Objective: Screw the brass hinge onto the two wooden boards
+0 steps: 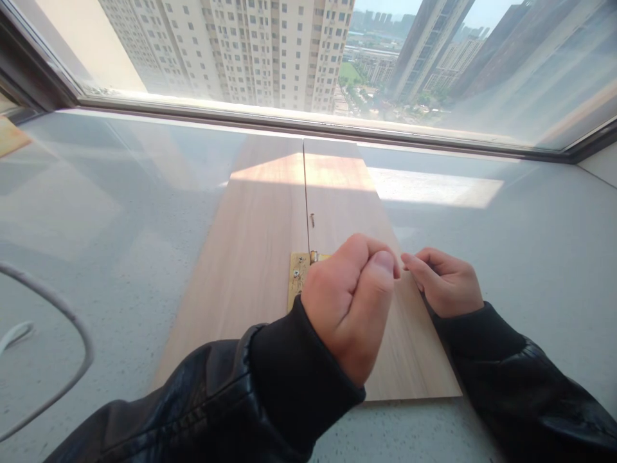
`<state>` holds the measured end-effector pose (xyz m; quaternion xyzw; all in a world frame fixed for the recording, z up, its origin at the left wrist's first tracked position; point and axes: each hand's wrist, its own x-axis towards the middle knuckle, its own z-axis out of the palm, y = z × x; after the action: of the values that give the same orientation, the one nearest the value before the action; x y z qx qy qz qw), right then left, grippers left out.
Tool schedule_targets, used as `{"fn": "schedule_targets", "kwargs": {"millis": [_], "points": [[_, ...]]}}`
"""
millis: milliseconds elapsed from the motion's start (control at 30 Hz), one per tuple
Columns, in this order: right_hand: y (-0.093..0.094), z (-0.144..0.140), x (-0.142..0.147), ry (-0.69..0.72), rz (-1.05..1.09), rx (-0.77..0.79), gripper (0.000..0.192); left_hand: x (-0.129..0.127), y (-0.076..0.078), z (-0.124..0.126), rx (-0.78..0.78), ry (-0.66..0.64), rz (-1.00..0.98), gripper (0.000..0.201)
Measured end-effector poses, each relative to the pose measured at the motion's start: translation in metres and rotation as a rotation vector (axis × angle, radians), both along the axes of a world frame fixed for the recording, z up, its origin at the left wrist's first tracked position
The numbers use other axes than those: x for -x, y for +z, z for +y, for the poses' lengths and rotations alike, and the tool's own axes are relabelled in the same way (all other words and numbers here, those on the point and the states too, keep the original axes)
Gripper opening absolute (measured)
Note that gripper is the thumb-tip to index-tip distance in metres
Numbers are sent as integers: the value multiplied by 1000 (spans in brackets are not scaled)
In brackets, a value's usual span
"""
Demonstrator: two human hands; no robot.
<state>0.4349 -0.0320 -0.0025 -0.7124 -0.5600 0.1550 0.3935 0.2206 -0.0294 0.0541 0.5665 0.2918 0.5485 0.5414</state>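
where the left hand (pixel 351 302) curls, the hinge (pixel 299 276) lies just beside.

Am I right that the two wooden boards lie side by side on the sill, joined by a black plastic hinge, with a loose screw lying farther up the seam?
Not quite: the hinge is brass-coloured metal, not black plastic, as the head view shows. The rest holds: the two wooden boards lie side by side on the sill, and a loose screw lies farther up the seam.
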Motion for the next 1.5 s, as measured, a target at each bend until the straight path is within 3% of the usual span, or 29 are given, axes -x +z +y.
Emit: {"fn": "schedule_targets", "kwargs": {"millis": [167, 233, 333, 400, 600, 700, 767, 933, 1033, 1167, 1233, 1300, 1333, 1433, 1500], "points": [[-1, 0, 0, 0, 0, 10, 42, 10, -1, 20, 206, -398, -221, 12], [-2, 0, -1, -4, -2, 10, 42, 12, -7, 19, 175, -304, -230, 14], [-3, 0, -1, -7, -3, 8, 42, 10, -17, 9, 49, 80, -150, 14], [-3, 0, -1, -7, -5, 6, 42, 6, -20, 2, 29, 200, -98, 19], [-2, 0, -1, -7, -13, 6, 42, 2, -7, 7, 146, -132, -79, 32], [-2, 0, 0, -3, -9, 9, 42, 4, -3, 13, 174, -214, -101, 45], [-2, 0, 0, -2, -7, 10, 42, 6, -4, 11, 151, -182, -73, 40], [-2, 0, -1, 10, 9, 10, 43, 4, -3, -10, 20, 123, -71, 18], [-2, 0, -1, 15, 26, 19, 46, 2, 4, -16, -16, 16, -26, 21], [-2, 0, -1, 13, 30, 35, 45, 3, 13, -1, 160, -247, -15, 41], [-1, 0, 0, 11, 22, 35, 45, 5, 11, 8, 200, -337, -91, 29], [-1, 0, 1, 3, 10, 30, 44, 6, 6, 12, 222, -260, -169, 12], [0, 0, 1, -1, 4, 28, 43, 6, 4, 12, 201, -160, -165, 7], [0, -1, 2, -2, -5, 20, 40, 2, 0, 1, 102, 152, -52, 10], [-1, -1, 2, 1, -5, 14, 41, -1, 1, -7, 81, 212, 8, 16]]}}
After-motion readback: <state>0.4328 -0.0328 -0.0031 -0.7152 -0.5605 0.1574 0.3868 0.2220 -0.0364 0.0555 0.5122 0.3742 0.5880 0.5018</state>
